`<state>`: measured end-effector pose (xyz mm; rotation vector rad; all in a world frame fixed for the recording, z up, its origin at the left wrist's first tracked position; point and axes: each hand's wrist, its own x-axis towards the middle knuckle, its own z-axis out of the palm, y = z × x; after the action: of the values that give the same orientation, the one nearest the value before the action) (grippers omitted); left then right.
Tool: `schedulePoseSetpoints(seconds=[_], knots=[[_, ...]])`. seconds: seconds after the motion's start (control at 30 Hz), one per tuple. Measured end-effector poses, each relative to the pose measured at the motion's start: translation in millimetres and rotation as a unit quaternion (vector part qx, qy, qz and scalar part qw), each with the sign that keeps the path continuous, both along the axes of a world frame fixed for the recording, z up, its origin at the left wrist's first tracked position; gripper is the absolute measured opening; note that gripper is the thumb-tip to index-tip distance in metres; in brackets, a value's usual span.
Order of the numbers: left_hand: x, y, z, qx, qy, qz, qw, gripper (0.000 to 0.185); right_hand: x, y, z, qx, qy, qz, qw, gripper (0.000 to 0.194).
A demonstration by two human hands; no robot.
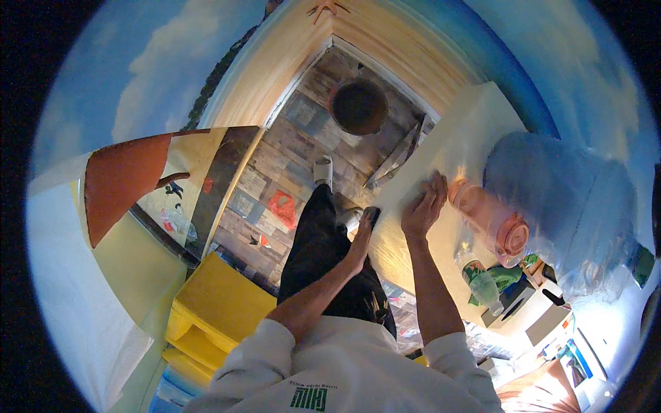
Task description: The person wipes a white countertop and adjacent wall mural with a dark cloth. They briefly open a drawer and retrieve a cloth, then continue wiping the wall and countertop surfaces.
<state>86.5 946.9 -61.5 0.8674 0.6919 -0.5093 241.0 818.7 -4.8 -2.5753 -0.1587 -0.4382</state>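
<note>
My left hand [361, 237] is at the near edge of the pale wooden tabletop [387, 242], gripping a small dark object [371, 216] that I cannot identify. Over the tabletop is my right hand [424, 206], its fingers somewhat curled and slightly blurred; no object shows in it. Just right of that hand lies a pink translucent bottle [488, 222]. Beyond it stands a large bluish water jug [557, 196], partly wrapped in clear plastic. A clear plastic bottle [480, 284] with a green label lies nearer to me, beside a green cloth or bag [505, 277].
A round dark bin [359, 107] stands on the wood-patterned floor [304, 139]. Red plastic litter [282, 208] lies left of my feet. Yellow plastic furniture [222, 299] is at my left. A grey box [508, 302] sits at the table's right end, near white shelving.
</note>
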Motion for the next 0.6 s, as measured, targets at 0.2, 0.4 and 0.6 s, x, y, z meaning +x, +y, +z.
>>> schedulePoseSetpoints(seconds=[0.2, 0.4, 0.6], knots=[[159, -11, -28, 0.128, -0.294, -0.272, 0.907, 0.061, 0, 0, 1, -0.031, 0.022, -0.003, 0.999, 0.032], [230, -41, -24, 0.084, -0.269, -0.188, 0.941, 0.054, -1, 1, -2, -0.036, 0.024, -0.014, 0.999, 0.033], [107, 4, -39, 0.114, -0.093, -0.257, 0.955, 0.057, 3, 4, 4, -0.054, 0.022, -0.01, 0.998, 0.037]])
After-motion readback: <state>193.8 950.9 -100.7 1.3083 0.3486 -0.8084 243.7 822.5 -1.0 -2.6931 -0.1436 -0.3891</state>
